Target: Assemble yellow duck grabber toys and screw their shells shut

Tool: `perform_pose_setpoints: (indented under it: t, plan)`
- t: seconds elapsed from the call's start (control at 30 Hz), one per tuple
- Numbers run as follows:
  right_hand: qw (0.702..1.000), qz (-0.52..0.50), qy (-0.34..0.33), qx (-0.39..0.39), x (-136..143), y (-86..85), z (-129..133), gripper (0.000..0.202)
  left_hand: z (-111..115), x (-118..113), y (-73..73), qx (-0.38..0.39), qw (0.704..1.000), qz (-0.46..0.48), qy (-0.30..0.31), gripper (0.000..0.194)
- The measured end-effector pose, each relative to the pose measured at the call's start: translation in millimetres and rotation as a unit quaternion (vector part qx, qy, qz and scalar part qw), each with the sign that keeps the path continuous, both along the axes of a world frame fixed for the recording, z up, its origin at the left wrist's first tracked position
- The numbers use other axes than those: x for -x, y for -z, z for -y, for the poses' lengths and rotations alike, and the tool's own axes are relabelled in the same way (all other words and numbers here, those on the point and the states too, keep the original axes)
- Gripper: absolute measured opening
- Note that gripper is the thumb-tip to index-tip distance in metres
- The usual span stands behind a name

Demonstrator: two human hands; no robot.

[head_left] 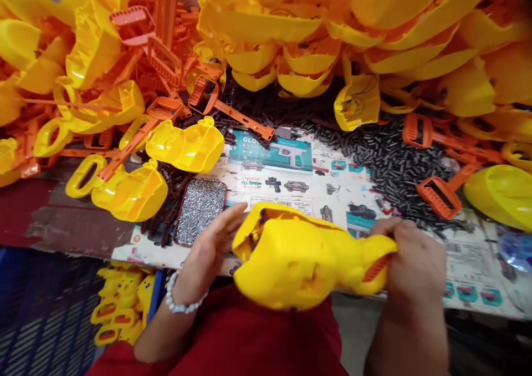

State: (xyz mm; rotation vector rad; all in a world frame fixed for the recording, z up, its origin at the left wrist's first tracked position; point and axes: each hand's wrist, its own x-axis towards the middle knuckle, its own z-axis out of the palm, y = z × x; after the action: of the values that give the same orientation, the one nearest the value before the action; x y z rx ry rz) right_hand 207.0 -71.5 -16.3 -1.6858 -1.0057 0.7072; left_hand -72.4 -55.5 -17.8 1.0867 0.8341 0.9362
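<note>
A yellow plastic toy body [291, 254] is held level above the table's front edge, its broken-looking open end facing left. My right hand [415, 259] is closed around its narrower right end, where an orange ribbed part shows. Beside the open end is my left hand [208, 259], fingers stretched out and wearing a beaded bracelet; whether its fingertips touch the toy, I cannot tell. Just behind my left hand stands a tray of small silver screws [201, 209]. Inside the toy's opening some dark parts show, too small to name.
Yellow half shells [187, 143] and orange slotted handles [166, 110] lie at the left. More shells [307, 60] are stacked along the back. Small black cylinders [394, 165] spread at the right. A blue crate [50, 309] with yellow toys stands below left.
</note>
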Motion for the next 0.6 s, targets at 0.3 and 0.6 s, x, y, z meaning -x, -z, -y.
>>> perform_pose_setpoints:
  t: [0.3, 0.6]
  plan:
    - [0.947, 0.282, -0.048, 0.144, -13, -5.2, 2, 0.056, -24, -15, -21.9, -0.06, 0.986, -0.13, 0.085, 0.083]
    - [0.858, 0.397, -0.307, -0.107, 73, -39.0, -8, 0.062, -19, -10, -24.3, -0.08, 0.967, -0.217, 0.108, 0.095]
